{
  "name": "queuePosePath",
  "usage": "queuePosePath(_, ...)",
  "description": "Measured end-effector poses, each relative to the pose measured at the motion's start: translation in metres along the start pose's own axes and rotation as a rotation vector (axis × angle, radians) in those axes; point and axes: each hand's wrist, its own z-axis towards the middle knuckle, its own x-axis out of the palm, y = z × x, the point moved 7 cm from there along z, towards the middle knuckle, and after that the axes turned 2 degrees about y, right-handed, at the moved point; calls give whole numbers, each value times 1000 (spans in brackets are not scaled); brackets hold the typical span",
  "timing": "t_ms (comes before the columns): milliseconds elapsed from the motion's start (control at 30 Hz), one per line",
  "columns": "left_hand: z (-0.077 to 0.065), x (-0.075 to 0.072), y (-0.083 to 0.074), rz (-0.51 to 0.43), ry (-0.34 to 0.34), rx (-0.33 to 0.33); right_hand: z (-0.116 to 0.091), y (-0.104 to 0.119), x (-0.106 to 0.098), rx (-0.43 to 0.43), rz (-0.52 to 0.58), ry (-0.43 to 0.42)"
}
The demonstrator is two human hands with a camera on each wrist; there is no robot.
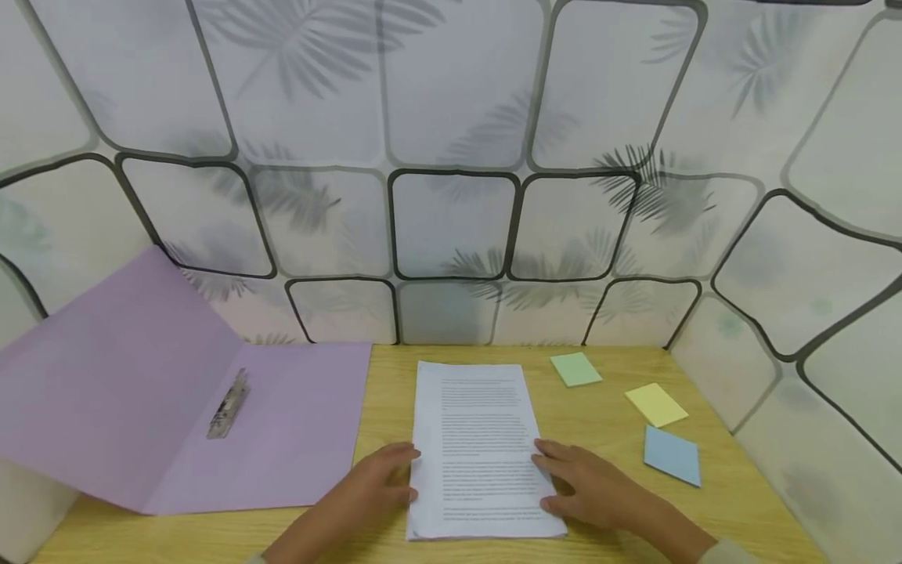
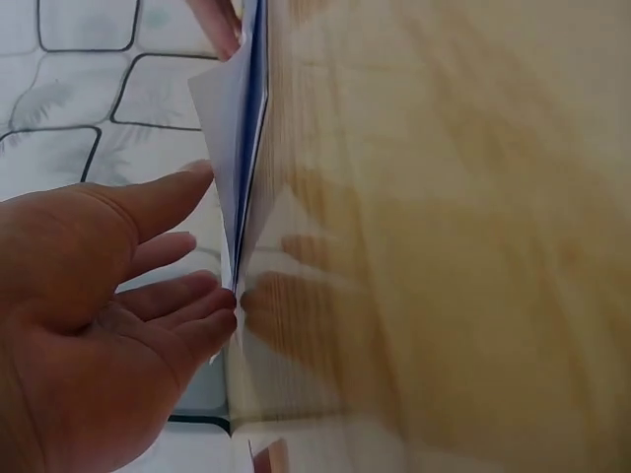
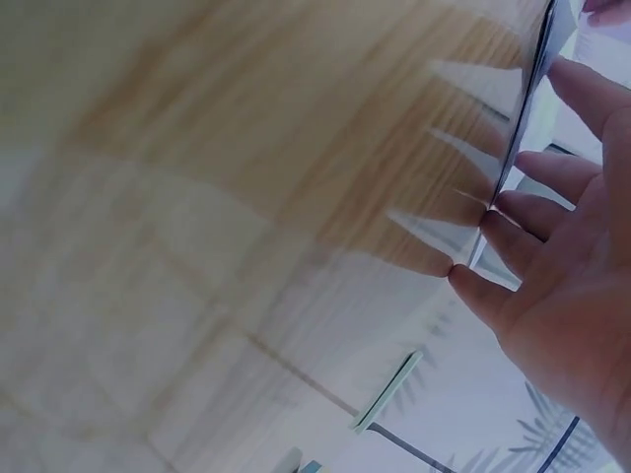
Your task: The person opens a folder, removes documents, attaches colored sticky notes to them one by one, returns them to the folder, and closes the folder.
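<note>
A stack of printed paper lies upright to me in the middle of the table, its lower edges slightly uneven. My left hand touches the stack's left edge with its fingertips and thumb. On the opposite edge rest the fingertips of my right hand, fingers spread and loosely bent. From the left wrist view, the paper stack shows edge-on, with its sheets parted a little near the thumb. The right wrist view has the fingers along the thin paper edge, several tips down at the tabletop.
Left of the paper lies an open purple folder with a metal clip, its cover raised toward the wall. Green, yellow and blue sticky-note pads lie at the right. A patterned wall borders the wooden table.
</note>
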Motion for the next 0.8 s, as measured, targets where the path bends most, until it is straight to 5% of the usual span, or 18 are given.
queuePosePath(200,3,6,-3,110,84,-29,7,-17,-11,25,139,-94)
queuePosePath(367,-1,8,-7,136,91,16,20,-64,-39,134,318,-237)
queuePosePath(567,-7,12,-11,171,101,22,38,-125,-71,188,322,-284)
queuePosePath(800,-10,14,-17,209,77,57,59,-162,-95,203,278,-269)
